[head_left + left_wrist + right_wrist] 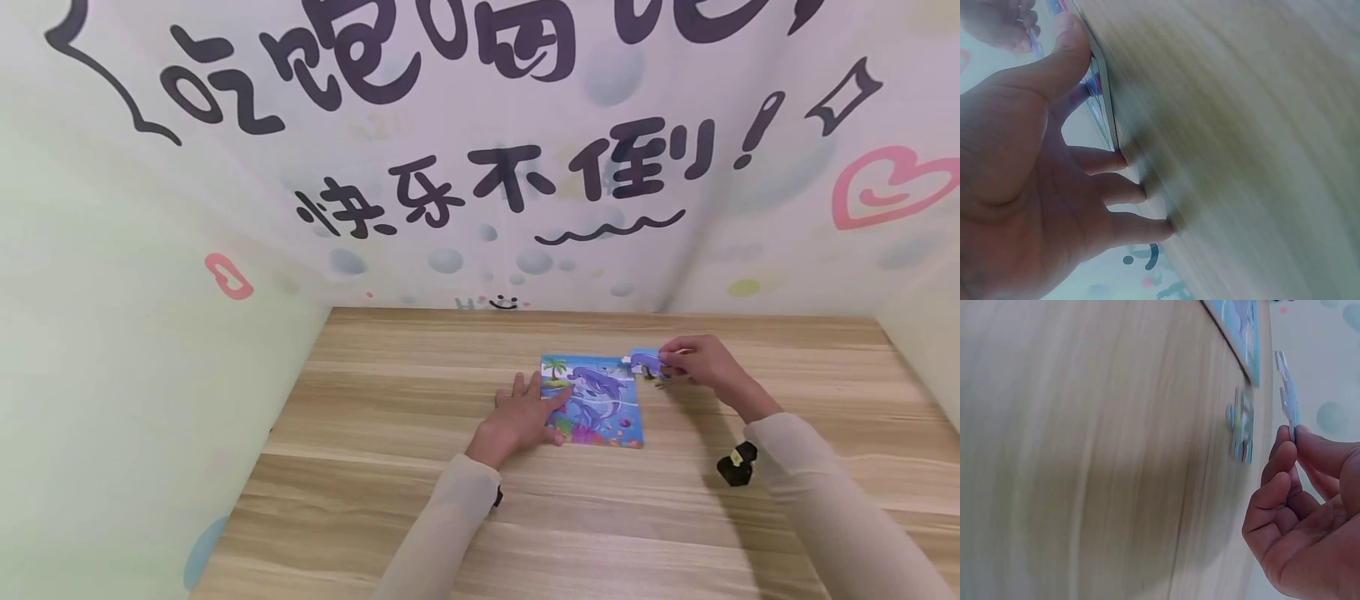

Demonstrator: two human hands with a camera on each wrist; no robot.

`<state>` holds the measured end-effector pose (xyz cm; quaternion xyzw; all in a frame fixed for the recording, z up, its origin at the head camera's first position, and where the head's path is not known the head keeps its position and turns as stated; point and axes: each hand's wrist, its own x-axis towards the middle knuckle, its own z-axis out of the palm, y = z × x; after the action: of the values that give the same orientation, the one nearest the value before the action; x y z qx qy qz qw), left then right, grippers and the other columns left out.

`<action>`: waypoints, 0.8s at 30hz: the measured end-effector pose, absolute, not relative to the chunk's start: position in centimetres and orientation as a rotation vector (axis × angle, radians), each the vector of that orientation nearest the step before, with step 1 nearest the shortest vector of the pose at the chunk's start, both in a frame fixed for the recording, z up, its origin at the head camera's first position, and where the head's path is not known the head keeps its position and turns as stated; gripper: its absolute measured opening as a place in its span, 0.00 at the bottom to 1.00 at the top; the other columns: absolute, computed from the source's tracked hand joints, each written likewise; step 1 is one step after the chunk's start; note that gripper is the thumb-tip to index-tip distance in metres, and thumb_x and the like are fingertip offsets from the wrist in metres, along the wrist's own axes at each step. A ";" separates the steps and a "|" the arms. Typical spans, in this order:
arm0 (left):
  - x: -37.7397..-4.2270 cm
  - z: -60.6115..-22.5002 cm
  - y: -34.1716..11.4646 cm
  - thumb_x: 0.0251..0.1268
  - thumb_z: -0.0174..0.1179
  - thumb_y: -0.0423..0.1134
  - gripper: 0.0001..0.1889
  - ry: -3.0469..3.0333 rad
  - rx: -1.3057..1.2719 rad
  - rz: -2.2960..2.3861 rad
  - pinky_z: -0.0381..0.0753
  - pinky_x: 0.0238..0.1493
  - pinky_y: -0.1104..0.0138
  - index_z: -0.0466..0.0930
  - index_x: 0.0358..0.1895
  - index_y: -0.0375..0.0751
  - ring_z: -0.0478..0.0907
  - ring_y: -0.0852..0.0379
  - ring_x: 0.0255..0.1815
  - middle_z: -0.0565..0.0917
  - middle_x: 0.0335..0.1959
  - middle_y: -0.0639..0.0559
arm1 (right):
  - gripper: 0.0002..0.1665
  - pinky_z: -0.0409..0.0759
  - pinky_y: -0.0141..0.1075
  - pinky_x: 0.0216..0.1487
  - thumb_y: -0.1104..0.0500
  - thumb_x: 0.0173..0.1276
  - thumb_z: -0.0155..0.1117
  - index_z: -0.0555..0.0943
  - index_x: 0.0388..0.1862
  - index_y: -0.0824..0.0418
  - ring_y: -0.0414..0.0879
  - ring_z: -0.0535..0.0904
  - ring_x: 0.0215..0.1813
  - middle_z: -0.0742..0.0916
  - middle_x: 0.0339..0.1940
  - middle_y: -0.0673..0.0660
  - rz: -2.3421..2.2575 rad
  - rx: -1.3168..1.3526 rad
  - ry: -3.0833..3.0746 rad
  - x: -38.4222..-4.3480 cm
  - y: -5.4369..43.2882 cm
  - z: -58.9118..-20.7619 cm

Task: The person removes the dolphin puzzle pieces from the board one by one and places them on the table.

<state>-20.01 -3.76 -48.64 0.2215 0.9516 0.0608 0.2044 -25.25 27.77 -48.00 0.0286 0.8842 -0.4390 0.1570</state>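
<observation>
A square dolphin puzzle [600, 412] lies flat between the two hands, its near left part under the left hand [522, 417] and its far right corner just short of the right hand [701, 367]. Its print shows purple dolphins in blue water, with a palm tree by the left fingers and coral on the side nearer the person. The left hand is spread: thumb and index finger reach onto the puzzle, while the other three fingertips touch the table [375, 433] beside its left edge, and it grips nothing. The right hand pinches a thin puzzle piece [1291, 400] between thumb and fingertips, the remaining fingers curled in. This piece, with a notched edge and blue and purple print, is tilted up and held above the table, pointing from the right fingertips toward the puzzle's far right corner. On the table below the right hand, near the puzzle, is a small stack of loose pieces [1242, 431], slightly blurred. Pale sleeves [817, 483] cover both arms, and a black device [737, 467] shows at the right wrist. Beyond both hands, a white backdrop [465, 287] with large dark characters, bubbles and a pink heart [892, 190] rises behind the table.
</observation>
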 end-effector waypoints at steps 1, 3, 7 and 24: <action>-20.0 -48.7 -3.7 0.63 0.59 0.62 0.42 2.652 0.616 0.173 0.54 0.71 0.37 0.49 0.78 0.71 0.41 0.35 0.81 0.45 0.81 0.40 | 0.19 0.77 0.36 0.36 0.54 0.75 0.59 0.80 0.54 0.69 0.49 0.76 0.40 0.84 0.39 0.58 -1.248 0.084 2.536 -25.2 28.1 -48.1; -20.0 -48.7 -3.7 0.63 0.59 0.62 0.42 2.649 0.613 0.179 0.53 0.71 0.37 0.50 0.78 0.71 0.41 0.35 0.81 0.45 0.81 0.40 | 0.20 0.78 0.37 0.36 0.55 0.76 0.59 0.79 0.54 0.70 0.48 0.76 0.41 0.83 0.40 0.58 -1.244 0.086 2.539 -25.2 28.6 -48.2; -19.9 -48.5 -3.7 0.64 0.59 0.61 0.42 2.644 0.610 0.192 0.52 0.72 0.36 0.50 0.78 0.70 0.40 0.35 0.81 0.45 0.81 0.40 | 0.20 0.78 0.37 0.36 0.55 0.76 0.58 0.79 0.55 0.71 0.46 0.76 0.39 0.83 0.39 0.56 -1.247 0.085 2.547 -25.1 29.7 -48.3; -20.0 -48.4 -3.8 0.65 0.59 0.61 0.41 2.644 0.618 0.195 0.53 0.71 0.36 0.49 0.79 0.70 0.39 0.34 0.81 0.44 0.81 0.39 | 0.21 0.77 0.35 0.34 0.58 0.78 0.53 0.75 0.56 0.76 0.37 0.77 0.32 0.83 0.31 0.47 -1.275 0.160 2.510 -24.1 33.3 -48.2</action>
<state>-19.99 -3.77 -48.36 0.2222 0.9499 0.0700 0.2083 -24.14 33.34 -48.22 0.0561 0.8787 -0.4462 0.1602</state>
